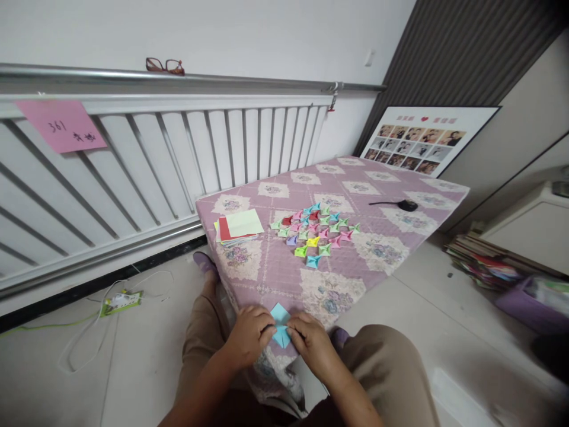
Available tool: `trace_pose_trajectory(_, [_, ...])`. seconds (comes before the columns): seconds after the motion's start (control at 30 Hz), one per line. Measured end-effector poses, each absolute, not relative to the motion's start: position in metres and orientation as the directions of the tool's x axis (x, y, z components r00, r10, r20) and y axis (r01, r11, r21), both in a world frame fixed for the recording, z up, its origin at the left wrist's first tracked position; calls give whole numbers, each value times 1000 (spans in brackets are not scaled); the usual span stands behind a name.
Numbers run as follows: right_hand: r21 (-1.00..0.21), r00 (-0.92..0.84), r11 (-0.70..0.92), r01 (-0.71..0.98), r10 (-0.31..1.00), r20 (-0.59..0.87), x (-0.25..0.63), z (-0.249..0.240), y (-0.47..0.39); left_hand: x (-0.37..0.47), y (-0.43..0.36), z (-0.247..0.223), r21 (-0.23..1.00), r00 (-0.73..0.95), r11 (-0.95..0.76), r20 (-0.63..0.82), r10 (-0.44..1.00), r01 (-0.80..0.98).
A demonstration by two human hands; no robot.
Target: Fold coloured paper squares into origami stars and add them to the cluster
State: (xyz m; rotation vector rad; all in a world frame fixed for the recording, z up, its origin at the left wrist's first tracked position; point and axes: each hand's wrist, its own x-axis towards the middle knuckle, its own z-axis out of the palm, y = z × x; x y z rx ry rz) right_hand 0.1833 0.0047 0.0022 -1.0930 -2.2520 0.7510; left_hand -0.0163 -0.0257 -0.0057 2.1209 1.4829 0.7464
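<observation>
A light blue sheet of origami paper [280, 314], partly folded, lies at the near corner of the cloth-covered table [284, 281]. My left hand [252, 332] pinches its left side, and my right hand [311, 338] pinches its right side. The fingertips of both hands almost meet over the paper's middle, and its lower half shows folded flaps. Farther up the table stand several small folded paper pieces [313, 261] in blue, green, pink, yellow, red and purple. Left of them sits a stack of coloured paper sheets [242, 225], pale green and red on top.
A black spoon-like object [406, 205] lies on the table's right side. Behind the table are a white radiator [249, 142] and a photo board [422, 139]. Glasses [164, 66] rest on the pipe. A power strip [122, 301] with cables is on the floor at left.
</observation>
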Motion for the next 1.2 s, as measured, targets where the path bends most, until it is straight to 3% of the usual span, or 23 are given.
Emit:
trace_pose_trajectory(0.23, [-634, -542, 544, 550, 810, 224, 184, -2, 3, -12, -26, -8, 575, 259, -296, 147, 955, 763])
trace_pose_trajectory(0.5, [-499, -511, 563, 659, 822, 252, 183, -12, 6, -9, -27, -7, 459, 200, -232, 117, 973, 858])
trace_pose_trajectory(0.77, [-428, -436, 491, 759, 871, 226, 185, -5, 12, -13, -23, -4, 484, 37, -60, 56, 998, 873])
trace_pose_trajectory(1.2, [-356, -369, 439, 825, 895, 249, 179, -4, 18, -11, -16, -1, 434, -1, 7, -12, 1000, 901])
